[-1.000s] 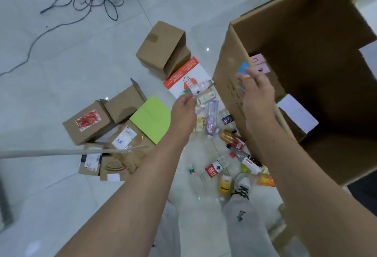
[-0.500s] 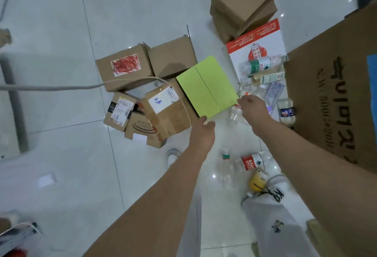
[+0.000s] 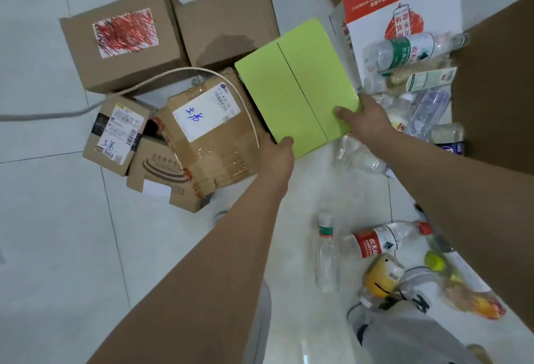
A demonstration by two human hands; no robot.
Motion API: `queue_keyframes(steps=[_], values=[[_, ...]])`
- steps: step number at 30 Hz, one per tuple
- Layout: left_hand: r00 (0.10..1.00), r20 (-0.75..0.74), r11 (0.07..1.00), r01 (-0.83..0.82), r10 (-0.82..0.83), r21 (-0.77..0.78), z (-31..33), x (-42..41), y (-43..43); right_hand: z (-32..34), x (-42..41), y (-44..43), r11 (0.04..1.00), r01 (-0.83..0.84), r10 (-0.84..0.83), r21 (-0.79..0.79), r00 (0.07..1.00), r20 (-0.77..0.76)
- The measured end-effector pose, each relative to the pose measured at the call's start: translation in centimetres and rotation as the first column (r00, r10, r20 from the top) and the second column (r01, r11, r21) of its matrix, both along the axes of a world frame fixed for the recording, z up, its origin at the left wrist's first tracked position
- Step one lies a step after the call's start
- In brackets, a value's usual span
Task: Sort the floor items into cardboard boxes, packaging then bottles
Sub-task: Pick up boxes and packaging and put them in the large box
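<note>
1. Pale glossy floor tiles (image 3: 57, 248) lie under a scatter of parcels and bottles.
2. The person's left hand (image 3: 278, 158) grips the near corner of a flat green box (image 3: 297, 89), thumb on top and fingers hidden beneath.
3. The right hand (image 3: 367, 122) grips the same box at its right edge, thumb laid across the top face.
4. Smooth and matte, the green box has a dark seam down its middle and overlaps a taped parcel (image 3: 208, 135) to its left. Whether it is clear of the floor cannot be told.
5. That parcel is creased brown cardboard under shiny tape with a white handwritten label. A white cord (image 3: 86, 109) arcs over it.
6. Behind sit a scribbled-label box (image 3: 124, 37) and a plain carton (image 3: 228, 19), touching side by side.
7. Crumpled clear bottles crowd just beyond the right hand, among them a green-label bottle (image 3: 404, 51) lying on a red-and-white carton (image 3: 404, 11).
8. Nearer the person, a red-label bottle (image 3: 375, 240) and a yellow bottle (image 3: 381, 274) lie on the tiles.
9. The brown wall of a large cardboard box (image 3: 497, 89) rises at the right.
</note>
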State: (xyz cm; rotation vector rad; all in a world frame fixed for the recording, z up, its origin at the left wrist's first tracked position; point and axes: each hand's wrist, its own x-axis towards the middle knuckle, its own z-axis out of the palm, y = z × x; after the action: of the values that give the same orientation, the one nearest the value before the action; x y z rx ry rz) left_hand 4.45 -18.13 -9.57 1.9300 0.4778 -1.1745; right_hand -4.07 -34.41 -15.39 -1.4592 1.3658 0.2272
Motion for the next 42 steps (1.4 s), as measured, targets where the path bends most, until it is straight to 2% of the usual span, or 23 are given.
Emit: queue_keyframes(steps=[4,7,15,17,19,22,23,25,26,27,29,30,32,35,38,42], values=[[0.998,-0.061,0.999,-0.032,0.033,0.013,0.0,-0.5,0.0,0.5,-0.5,-0.2,0.999,0.034,-0.035,0.018,0.998,0.048],[0.999,0.023,0.999,-0.041,0.041,-0.029,1.2,-0.8,0.1,2.6,-1.1,-0.7,1.0,0.015,-0.014,-0.003,0.993,0.115],[0.994,0.105,0.989,0.039,-0.024,-0.143,12.3,-2.7,0.3,16.5,-3.6,-0.6,0.995,0.052,-0.033,-0.086,0.977,0.212],[0.987,0.163,0.972,0.037,0.001,-0.232,16.3,-3.2,0.1,22.1,-4.6,-0.6,0.988,0.088,-0.049,-0.127,0.958,0.281],[0.977,0.207,0.919,0.029,0.058,-0.393,20.4,-3.6,-0.1,28.0,-6.6,-0.1,0.975,0.14,-0.067,-0.176,0.928,0.365],[0.965,0.261,0.834,0.142,0.002,-0.533,26.0,-3.9,-0.5,35.7,-11.3,0.3,0.95,0.273,-0.185,-0.148,0.88,0.438],[0.972,0.234,0.837,0.129,-0.001,-0.532,27.6,-3.7,-1.1,37.8,-12.6,0.0,0.94,0.328,-0.247,-0.091,0.843,0.478],[0.996,0.094,0.867,0.037,0.011,-0.497,31.0,-2.8,-3.1,41.3,-13.1,-1.7,0.879,0.454,-0.463,0.144,0.745,0.48],[1.0,-0.028,0.856,-0.004,-0.011,-0.518,32.6,-2.5,-4.3,42.6,-12.9,-2.9,0.853,0.472,-0.52,0.224,0.732,0.44],[0.992,-0.112,0.841,-0.006,-0.065,-0.541,34.3,-2.5,-5.8,43.3,-12.7,-4.4,0.857,0.459,-0.514,0.233,0.748,0.419],[0.978,-0.148,0.848,0.047,-0.146,-0.528,36.7,-2.6,-8.4,45.7,-12.0,-6.7,0.913,0.391,-0.401,0.118,0.803,0.44],[0.984,-0.118,0.861,0.054,-0.131,-0.505,37.8,-2.6,-9.5,47.2,-11.7,-7.4,0.931,0.364,-0.336,0.035,0.815,0.472],[0.99,-0.055,0.831,0.078,-0.129,-0.551,39.2,-2.5,-11.0,49.8,-11.2,-8.4,0.939,0.327,-0.231,-0.103,0.825,0.515],[0.991,0.017,0.786,0.116,-0.134,-0.607,40.0,-3.0,-12.8,51.7,-12.5,-9.3,0.934,0.349,-0.229,-0.083,0.758,0.611],[0.983,0.035,0.735,0.157,-0.178,-0.659,40.9,-3.6,-14.7,52.3,-14.5,-10.1,0.912,0.41,-0.289,0.016,0.615,0.734],[0.953,0.128,0.68,0.287,-0.276,-0.674,43.9,-6.8,-20.1,53.9,-19.1,-12.0,0.848,0.501,-0.426,0.174,0.449,0.785]])
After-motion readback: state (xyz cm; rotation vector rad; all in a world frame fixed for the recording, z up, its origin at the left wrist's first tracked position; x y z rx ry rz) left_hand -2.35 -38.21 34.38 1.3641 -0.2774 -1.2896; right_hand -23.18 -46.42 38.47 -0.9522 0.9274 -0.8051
